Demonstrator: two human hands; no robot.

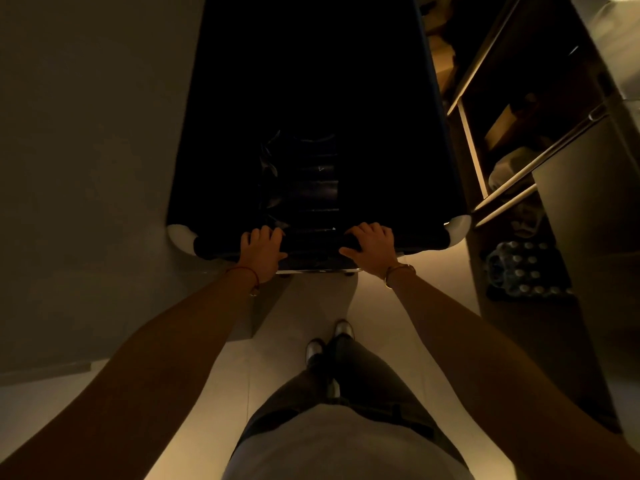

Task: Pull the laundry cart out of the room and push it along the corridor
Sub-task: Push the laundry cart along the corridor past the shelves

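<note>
A tall dark laundry cart (221, 188) with white corner bumpers fills the upper middle of the head view, its inside almost black. My left hand (262, 251) is closed over the cart's near top rim, left of centre. My right hand (372, 249) grips the same rim, right of centre. Both arms reach straight forward. A dark folded thing lies deep inside the cart, barely visible.
A plain wall (86, 150) runs close along the cart's left side. Shelving (474, 157) with boxes and a pack of bottles (526, 268) stands tight on the right. Pale tiled floor (311, 299) lies between my feet and the cart.
</note>
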